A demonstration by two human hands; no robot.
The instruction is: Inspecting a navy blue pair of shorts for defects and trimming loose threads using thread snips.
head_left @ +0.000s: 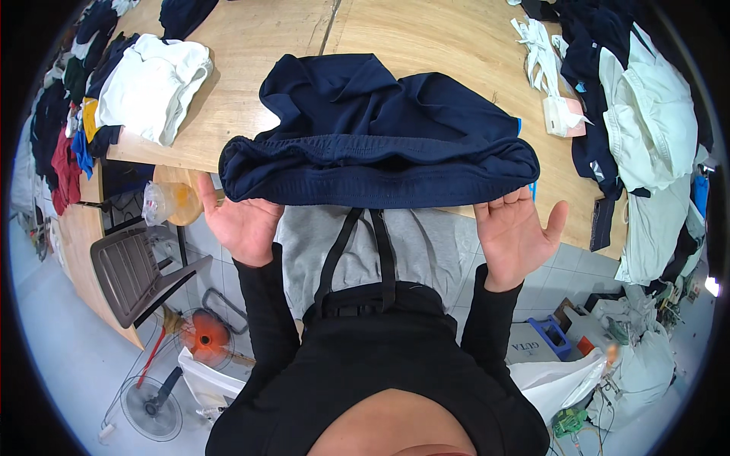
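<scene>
Dark navy shorts [357, 110] with a gathered elastic waistband lie across the near edge of the table, the waist opening toward me and the two legs pointing away. My left hand [242, 226] is palm up at the waistband's left end, thumb spread outward, its fingers reaching under the cloth and hidden there. At the right end, my right hand [518, 235] also shows its flat palm and spread thumb. Its fingers touch the waistband's lower edge, tips under the fabric. Neither thumb presses on the cloth.
The wooden table [426, 38] carries folded white clothing [156, 87] at left and a tissue pack [564, 115] at right. Piled pale garments [650, 114] line the right side. A brown plastic chair [125, 270] and fans, one orange-centred [205, 338], stand at lower left.
</scene>
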